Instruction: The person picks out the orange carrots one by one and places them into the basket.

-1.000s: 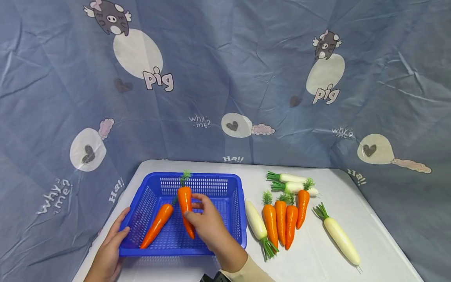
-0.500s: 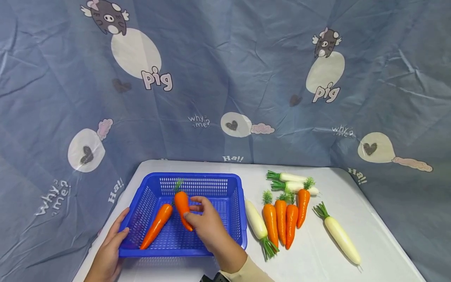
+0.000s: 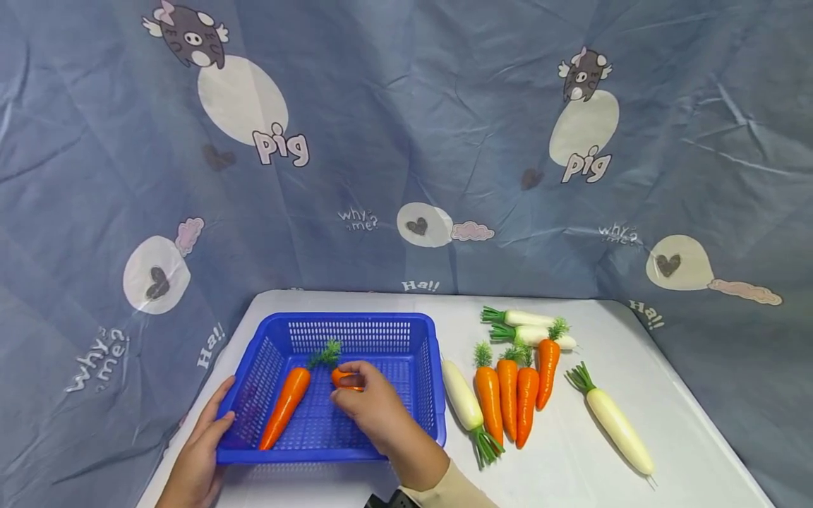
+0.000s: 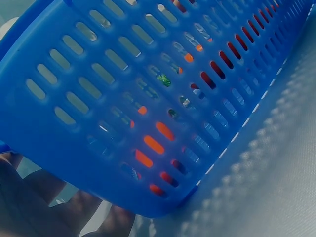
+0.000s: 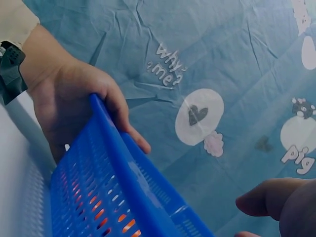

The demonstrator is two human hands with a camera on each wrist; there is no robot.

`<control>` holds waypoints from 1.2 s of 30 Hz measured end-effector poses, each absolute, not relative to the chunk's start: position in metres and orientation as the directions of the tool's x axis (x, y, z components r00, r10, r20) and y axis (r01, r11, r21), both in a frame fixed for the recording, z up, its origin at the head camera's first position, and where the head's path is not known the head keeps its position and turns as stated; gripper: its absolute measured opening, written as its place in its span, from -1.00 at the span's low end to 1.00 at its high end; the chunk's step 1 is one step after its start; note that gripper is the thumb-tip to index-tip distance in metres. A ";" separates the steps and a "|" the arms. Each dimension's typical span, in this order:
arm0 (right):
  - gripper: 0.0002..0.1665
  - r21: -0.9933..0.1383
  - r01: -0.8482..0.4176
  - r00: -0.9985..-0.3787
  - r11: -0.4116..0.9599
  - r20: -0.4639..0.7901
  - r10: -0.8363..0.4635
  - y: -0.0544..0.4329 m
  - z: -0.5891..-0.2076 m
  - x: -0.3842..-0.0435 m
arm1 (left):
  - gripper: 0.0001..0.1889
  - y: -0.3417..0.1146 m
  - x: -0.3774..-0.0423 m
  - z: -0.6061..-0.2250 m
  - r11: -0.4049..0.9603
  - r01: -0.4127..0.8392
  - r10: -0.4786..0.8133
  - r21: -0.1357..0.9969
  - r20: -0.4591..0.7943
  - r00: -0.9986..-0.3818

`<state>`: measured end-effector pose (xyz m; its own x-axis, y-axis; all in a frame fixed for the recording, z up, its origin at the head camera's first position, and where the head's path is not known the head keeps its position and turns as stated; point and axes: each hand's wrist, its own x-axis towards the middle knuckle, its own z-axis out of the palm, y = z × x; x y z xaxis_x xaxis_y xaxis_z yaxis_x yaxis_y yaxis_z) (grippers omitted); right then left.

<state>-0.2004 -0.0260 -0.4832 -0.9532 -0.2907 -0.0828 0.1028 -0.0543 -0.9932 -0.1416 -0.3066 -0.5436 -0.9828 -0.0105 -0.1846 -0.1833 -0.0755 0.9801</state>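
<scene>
A blue plastic basket (image 3: 330, 455) stands on the left of the white table. My left hand (image 3: 198, 441) holds its near left corner, thumb by the rim and fingers along the outside; the left wrist view shows fingers (image 4: 81, 207) below the wall. Inside the basket, one carrot (image 3: 286, 408) lies slanted with its green top toward the back. Another carrot (image 3: 344, 378) is low in the basket to its right, pinched by my right hand (image 3: 376, 409), which hides most of it. In the right wrist view only part of the right hand (image 5: 274, 200) shows.
Several carrots (image 3: 506, 398) lie side by side right of the basket. A white radish (image 3: 462, 395) sits against the basket's right side, two radishes (image 3: 533, 328) lie behind, and another radish (image 3: 619, 430) lies far right. A blue printed cloth (image 3: 406, 141) hangs behind the table.
My right hand has lowered its carrot into the basket; the carrot's top has dropped and swung right beside the other carrot's greens. My left hand stays at the corner.
</scene>
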 end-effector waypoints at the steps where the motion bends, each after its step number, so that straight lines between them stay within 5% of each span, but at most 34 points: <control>1: -0.48 -0.992 0.106 -0.952 -0.065 -0.082 -0.294 -0.026 -0.484 -0.200 | -0.39 -0.306 -0.141 -0.545 -0.077 -0.180 -0.009 0.981 -0.181 -0.983; 25: -0.45 -0.964 0.209 -0.938 -0.166 -0.150 -0.311 -0.002 -0.487 -0.199 | -0.38 -0.308 -0.140 -0.552 -0.142 -0.102 0.025 0.985 -0.100 -0.995; 36: -0.52 -0.995 0.080 -0.958 -0.050 -0.063 -0.280 0.018 -0.480 -0.201 | -0.39 -0.308 -0.141 -0.545 -0.089 -0.148 0.000 0.985 -0.149 -0.989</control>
<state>-0.2005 0.0182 -0.4802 -0.9580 -0.2799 -0.0632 0.0804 -0.0504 -0.9955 -0.1408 -0.3085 -0.5447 -0.9889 0.0002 -0.1487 -0.1481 -0.0893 0.9849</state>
